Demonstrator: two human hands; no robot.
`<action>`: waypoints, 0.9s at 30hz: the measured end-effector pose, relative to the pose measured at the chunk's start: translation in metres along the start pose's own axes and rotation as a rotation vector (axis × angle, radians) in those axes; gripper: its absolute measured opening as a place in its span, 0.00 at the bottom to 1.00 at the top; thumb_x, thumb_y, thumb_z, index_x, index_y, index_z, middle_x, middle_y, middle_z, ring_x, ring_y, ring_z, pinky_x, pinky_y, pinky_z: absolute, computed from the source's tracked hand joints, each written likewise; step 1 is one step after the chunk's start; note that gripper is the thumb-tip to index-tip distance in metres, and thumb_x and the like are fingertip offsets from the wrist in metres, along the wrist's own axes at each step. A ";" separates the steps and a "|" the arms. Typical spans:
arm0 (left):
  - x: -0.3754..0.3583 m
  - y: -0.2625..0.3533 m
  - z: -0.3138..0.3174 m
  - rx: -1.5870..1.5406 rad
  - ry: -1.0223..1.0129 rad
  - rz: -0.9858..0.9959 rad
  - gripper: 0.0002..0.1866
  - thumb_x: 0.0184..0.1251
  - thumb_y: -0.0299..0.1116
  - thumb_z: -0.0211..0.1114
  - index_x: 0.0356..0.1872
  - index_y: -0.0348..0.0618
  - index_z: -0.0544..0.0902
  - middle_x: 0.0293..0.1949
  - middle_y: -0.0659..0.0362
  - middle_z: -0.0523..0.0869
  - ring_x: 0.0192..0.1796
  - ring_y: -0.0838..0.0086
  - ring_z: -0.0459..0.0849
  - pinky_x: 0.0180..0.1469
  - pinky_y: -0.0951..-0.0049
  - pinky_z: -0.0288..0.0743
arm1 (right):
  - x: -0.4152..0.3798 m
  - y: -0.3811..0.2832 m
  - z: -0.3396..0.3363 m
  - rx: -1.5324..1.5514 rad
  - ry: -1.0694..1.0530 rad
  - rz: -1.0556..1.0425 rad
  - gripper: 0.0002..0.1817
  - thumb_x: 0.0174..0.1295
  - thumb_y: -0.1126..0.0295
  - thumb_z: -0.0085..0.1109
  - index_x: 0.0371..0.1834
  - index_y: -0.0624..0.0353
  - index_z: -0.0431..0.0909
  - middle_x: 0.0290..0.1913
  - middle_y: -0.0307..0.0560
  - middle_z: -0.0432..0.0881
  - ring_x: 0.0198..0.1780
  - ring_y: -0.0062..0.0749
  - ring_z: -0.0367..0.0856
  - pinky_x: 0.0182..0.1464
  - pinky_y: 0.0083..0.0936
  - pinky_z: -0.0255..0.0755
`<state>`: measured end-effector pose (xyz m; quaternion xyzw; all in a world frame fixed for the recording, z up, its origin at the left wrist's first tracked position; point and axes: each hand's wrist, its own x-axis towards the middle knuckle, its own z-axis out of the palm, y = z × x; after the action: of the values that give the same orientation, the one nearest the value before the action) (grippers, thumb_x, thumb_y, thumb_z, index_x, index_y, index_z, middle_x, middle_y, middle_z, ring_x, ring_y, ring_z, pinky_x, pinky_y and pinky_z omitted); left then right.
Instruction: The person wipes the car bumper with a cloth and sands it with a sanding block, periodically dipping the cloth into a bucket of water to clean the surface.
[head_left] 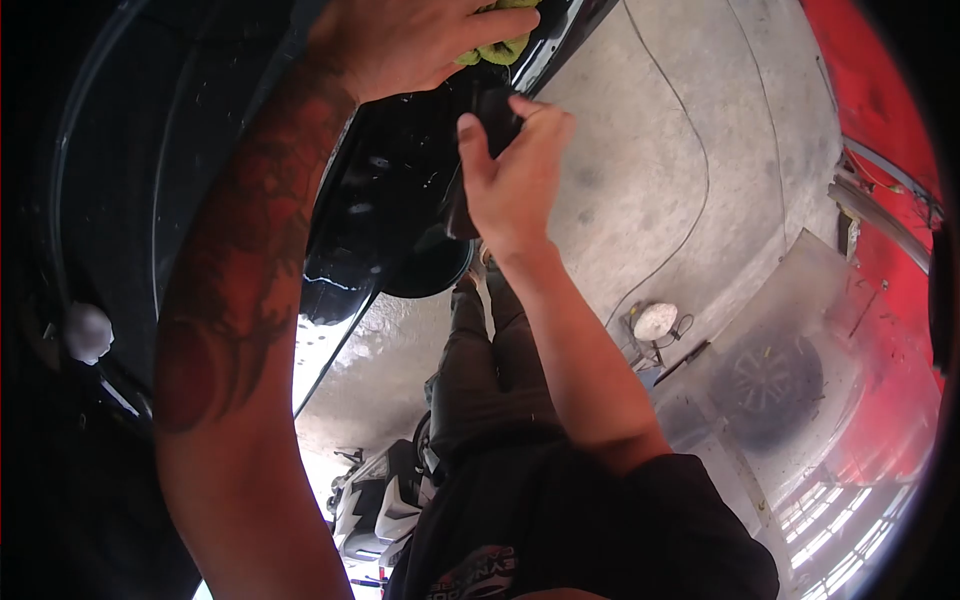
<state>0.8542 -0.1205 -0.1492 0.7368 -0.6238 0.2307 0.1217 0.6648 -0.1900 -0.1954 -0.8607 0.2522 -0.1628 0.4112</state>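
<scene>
A green cloth (502, 48) is gripped in my left hand (415, 45) at the top edge of the view, over a glossy black vehicle panel (375, 185). Just below and to the right, my right hand (520, 185) has its fingers round a dark, flat object (461, 212). That object lies close to the panel's edge; whether it touches the panel is unclear. My left forearm crosses in front of the black bodywork, and some of my left fingers are cut off by the frame.
Grey floor (640, 150) with thin cables lies to the right. A round white item (655, 321) sits on it. A red vehicle (880, 90) is at the far right, near a translucent sheet (850, 350). A white and black motorbike (385, 500) stands at the bottom.
</scene>
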 end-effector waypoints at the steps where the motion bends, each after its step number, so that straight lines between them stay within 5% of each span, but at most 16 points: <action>1: 0.002 -0.001 0.000 -0.002 0.003 0.005 0.20 0.48 0.40 0.76 0.47 0.66 0.87 0.53 0.70 0.84 0.62 0.71 0.80 0.76 0.44 0.60 | 0.002 -0.001 -0.001 -0.013 0.014 0.006 0.23 0.65 0.67 0.70 0.56 0.67 0.71 0.55 0.65 0.69 0.50 0.65 0.81 0.51 0.45 0.78; 6: 0.003 0.001 -0.006 0.008 -0.007 -0.009 0.21 0.46 0.39 0.77 0.46 0.64 0.87 0.53 0.70 0.84 0.61 0.72 0.80 0.76 0.45 0.60 | -0.024 -0.011 -0.004 -0.002 -0.154 -0.002 0.25 0.65 0.66 0.71 0.57 0.67 0.70 0.55 0.63 0.69 0.50 0.64 0.80 0.49 0.44 0.78; 22: 0.003 0.000 -0.007 0.015 -0.055 -0.001 0.21 0.46 0.40 0.77 0.47 0.65 0.87 0.54 0.70 0.84 0.62 0.72 0.80 0.77 0.45 0.59 | 0.008 0.005 -0.019 -0.102 -0.048 0.022 0.23 0.63 0.68 0.72 0.57 0.61 0.72 0.57 0.58 0.71 0.53 0.61 0.81 0.49 0.44 0.79; 27: 0.001 0.000 -0.003 0.009 -0.012 -0.004 0.22 0.46 0.40 0.77 0.47 0.64 0.87 0.54 0.70 0.83 0.62 0.72 0.79 0.77 0.45 0.59 | -0.022 0.008 -0.020 -0.149 -0.137 -0.144 0.20 0.64 0.64 0.71 0.56 0.57 0.77 0.57 0.54 0.74 0.52 0.51 0.82 0.46 0.44 0.81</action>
<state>0.8540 -0.1196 -0.1461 0.7398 -0.6222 0.2289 0.1152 0.6348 -0.1938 -0.1910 -0.9139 0.1723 -0.1134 0.3496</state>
